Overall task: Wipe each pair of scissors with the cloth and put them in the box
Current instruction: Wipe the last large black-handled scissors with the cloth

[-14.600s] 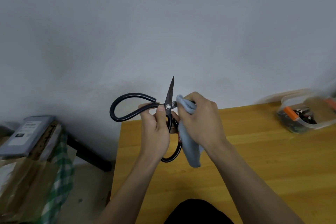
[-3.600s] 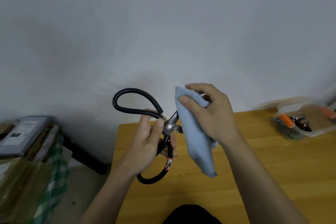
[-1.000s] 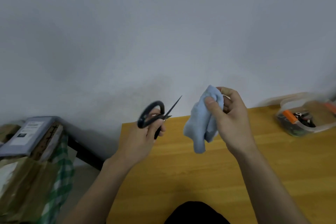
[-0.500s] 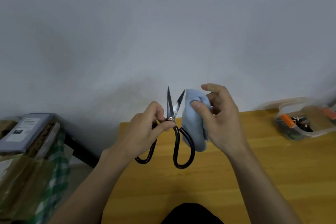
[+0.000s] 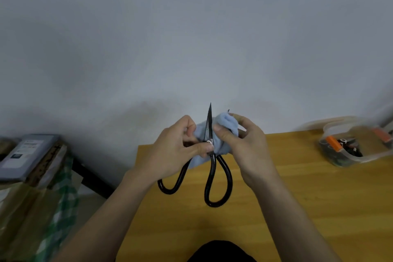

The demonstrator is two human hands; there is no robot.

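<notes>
scissors (image 5: 212, 168) in cloth (image 5: 225, 125), box (image 5: 357, 147) well right

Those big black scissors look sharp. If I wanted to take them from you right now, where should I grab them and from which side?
Take the scissors by the large black handle loop hanging lowest, coming from below, near the table. The loops point down and are free, while one blade points straight up, the other sits in the cloth held by the right hand, and the left hand pinches the pivot.

plain room, kind unclear | bare grey-white wall (image 5: 191, 27) | yellow wooden table (image 5: 297, 198) | taped cardboard boxes (image 5: 32, 208) beside it
</notes>
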